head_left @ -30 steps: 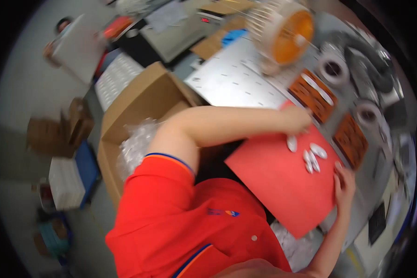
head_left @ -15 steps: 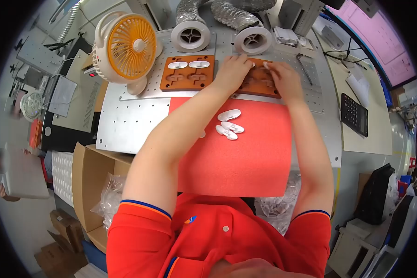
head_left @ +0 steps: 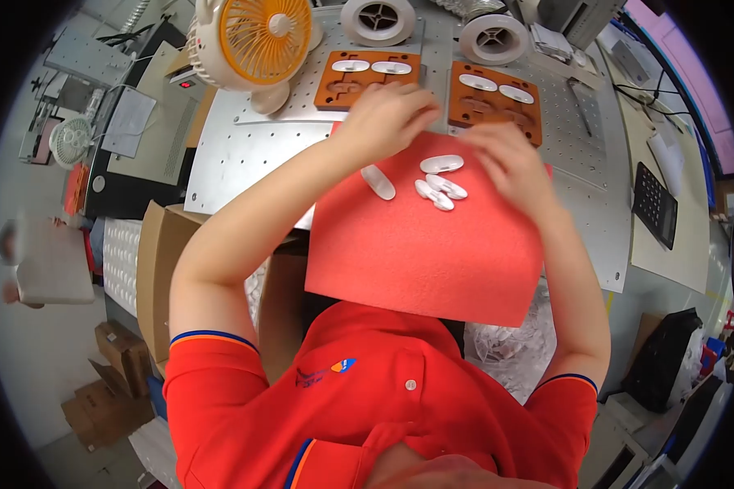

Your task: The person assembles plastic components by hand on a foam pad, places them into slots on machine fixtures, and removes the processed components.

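White pieces: we see four loose oval pieces (head_left: 442, 164) on the red sheet (head_left: 432, 261), three grouped near its upper middle and one apart to the left, just below our left wrist in view.
Left hand: our left hand (head_left: 390, 118) is over the sheet's upper left edge, its fingers bent; blur keeps us from telling whether they pinch anything.
Right hand: our right hand (head_left: 514, 167) is over the sheet's upper right edge, its fingers stretched out and slightly spread.
Fixtures: beyond the sheet we have a left orange block (head_left: 369, 80) and a right orange block (head_left: 489, 102), each with two white ovals in its far row.
In the way: our left hand covers the near right corner of the left orange block, and our right fingers overlap the near edge of the right one.
Behind: two round duct mouths (head_left: 493, 39) stand past the blocks; an orange-fronted fan (head_left: 253, 41) crowds the left side of the metal tabletop (head_left: 245, 159).
Right side: a thin tool (head_left: 581, 106) lies beyond the right block, a calculator (head_left: 655, 204) further out.
Near us: a cardboard box (head_left: 155, 273) sits below our left arm, clear plastic (head_left: 510, 346) below the sheet.
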The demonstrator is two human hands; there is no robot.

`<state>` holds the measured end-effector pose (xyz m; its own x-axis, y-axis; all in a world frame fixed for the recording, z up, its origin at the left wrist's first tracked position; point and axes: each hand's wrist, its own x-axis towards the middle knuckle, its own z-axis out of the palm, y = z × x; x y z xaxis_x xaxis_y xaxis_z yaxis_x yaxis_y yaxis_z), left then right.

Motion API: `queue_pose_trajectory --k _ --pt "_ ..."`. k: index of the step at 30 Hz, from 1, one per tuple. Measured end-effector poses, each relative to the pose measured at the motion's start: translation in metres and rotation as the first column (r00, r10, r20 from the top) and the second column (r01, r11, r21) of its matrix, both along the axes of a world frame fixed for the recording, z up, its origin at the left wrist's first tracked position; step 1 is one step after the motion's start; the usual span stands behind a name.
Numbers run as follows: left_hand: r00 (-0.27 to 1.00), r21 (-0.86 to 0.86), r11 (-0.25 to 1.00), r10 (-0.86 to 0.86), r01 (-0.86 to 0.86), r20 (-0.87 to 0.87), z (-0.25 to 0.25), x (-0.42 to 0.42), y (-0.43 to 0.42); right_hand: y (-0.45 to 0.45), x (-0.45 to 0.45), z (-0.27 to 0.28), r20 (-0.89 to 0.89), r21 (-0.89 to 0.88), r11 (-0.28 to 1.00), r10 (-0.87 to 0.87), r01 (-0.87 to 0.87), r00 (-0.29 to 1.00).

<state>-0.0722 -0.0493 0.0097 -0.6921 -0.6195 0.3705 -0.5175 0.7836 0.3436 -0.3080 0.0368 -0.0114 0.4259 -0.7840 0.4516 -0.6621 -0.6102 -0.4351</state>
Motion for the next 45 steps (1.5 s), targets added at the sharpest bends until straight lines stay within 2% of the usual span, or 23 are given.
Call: queue_pose_trajectory --k 1,3,4,6,10,11,12,14,15,17,22,25,27,28,30,31,33,36,39,40,42,43,45 --pt "1.000 0.003 1.000 0.008 -0.008 0.007 0.010 0.017 0.010 0.006 0.012 0.003 0.007 0.003 1.000 0.008 -0.008 1.000" --pt "0.963 0.343 0.906 0.196 -0.250 0.184 0.023 0.041 0.029 0.014 0.032 0.010 0.001 0.232 0.970 0.069 -0.068 0.998" --pt "0.963 0.340 0.906 0.199 -0.252 0.184 0.021 0.046 0.037 0.011 0.034 0.008 0.002 0.229 0.971 0.072 -0.071 0.997" --pt "0.914 0.104 0.955 0.231 -0.279 0.334 0.006 0.056 0.050 0.000 0.035 0.001 -0.065 0.342 0.939 0.069 -0.042 0.996" --pt "0.931 0.125 0.962 0.194 -0.241 0.308 0.001 0.058 0.069 -0.011 0.038 0.003 -0.043 0.403 0.914 0.076 -0.053 0.996" --pt "0.879 0.216 0.921 0.211 -0.326 0.428 0.005 0.058 0.068 -0.009 0.038 0.003 -0.044 0.382 0.923 0.069 -0.047 0.997" --pt "0.880 0.219 0.920 0.210 -0.325 0.427 0.004 0.063 0.067 -0.005 0.037 0.002 -0.043 0.364 0.931 0.057 -0.037 0.997" --pt "0.951 0.032 0.996 0.066 -0.079 0.302 0.002 0.076 0.062 -0.001 0.035 0.002 -0.045 0.365 0.931 0.036 -0.018 0.998" --pt "0.952 0.035 0.997 0.061 -0.075 0.300 -0.003 0.081 0.057 0.001 0.034 0.002 -0.045 0.361 0.933 0.020 -0.003 0.999" --pt "0.920 -0.013 0.950 -0.299 0.312 0.253 -0.016 0.088 0.048 0.001 0.032 0.001 -0.047 0.358 0.934 0.015 0.003 0.999" --pt "0.908 -0.012 0.924 -0.374 0.383 0.190 -0.023 0.077 0.038 -0.004 0.035 0.004 -0.049 0.374 0.927 -0.005 0.023 0.999" --pt "0.916 0.115 0.913 -0.398 0.391 0.044 -0.022 0.073 0.026 -0.008 0.027 0.006 -0.069 0.368 0.930 0.021 0.006 0.997" --pt "0.951 0.234 0.956 -0.101 0.174 -0.294 -0.019 0.076 0.011 -0.014 0.022 0.005 0.001 0.096 0.992 -0.088 0.087 0.996" --pt "0.926 0.262 0.961 0.013 0.094 -0.378 -0.016 0.078 -0.002 -0.019 0.021 0.006 0.003 0.091 0.992 -0.083 0.082 0.997" --pt "0.947 0.096 0.987 0.149 -0.126 -0.283 -0.028 0.086 -0.033 -0.031 0.020 0.007 0.066 0.009 0.958 -0.288 0.288 0.955" --pt "0.947 0.096 0.986 0.156 -0.134 -0.280 -0.032 0.088 -0.042 -0.038 0.020 0.005 -0.002 -0.033 0.933 -0.357 0.357 0.934" --pt "0.971 -0.220 0.945 0.234 -0.241 -0.055 -0.037 0.088 -0.055 -0.053 0.017 -0.006 -0.086 -0.100 0.917 -0.395 0.386 0.915" --pt "0.941 -0.388 0.886 0.319 -0.254 0.113 -0.046 0.078 -0.050 -0.055 0.015 -0.023 -0.231 -0.176 0.893 -0.447 0.414 0.864" --pt "0.932 -0.496 0.848 0.314 -0.188 0.184 -0.053 0.073 -0.037 -0.043 0.016 -0.027 -0.342 -0.271 0.878 -0.472 0.395 0.813" --pt "0.933 -0.486 0.855 0.305 -0.181 0.188 -0.054 0.075 -0.037 -0.036 0.018 -0.025 -0.379 -0.359 0.855 -0.501 0.375 0.778" --pt "0.933 -0.393 0.902 0.282 -0.178 0.225 -0.050 0.079 -0.041 -0.025 0.021 -0.016 -0.381 -0.326 0.863 -0.494 0.386 0.782" --pt "0.909 -0.275 0.937 0.296 -0.216 0.294 -0.042 0.076 -0.039 -0.020 0.025 -0.010 -0.278 -0.298 0.873 -0.466 0.385 0.840" --pt "0.942 -0.374 0.906 0.283 -0.200 0.182 -0.050 0.076 -0.038 -0.006 0.028 -0.001 -0.095 -0.240 0.910 -0.368 0.338 0.925"
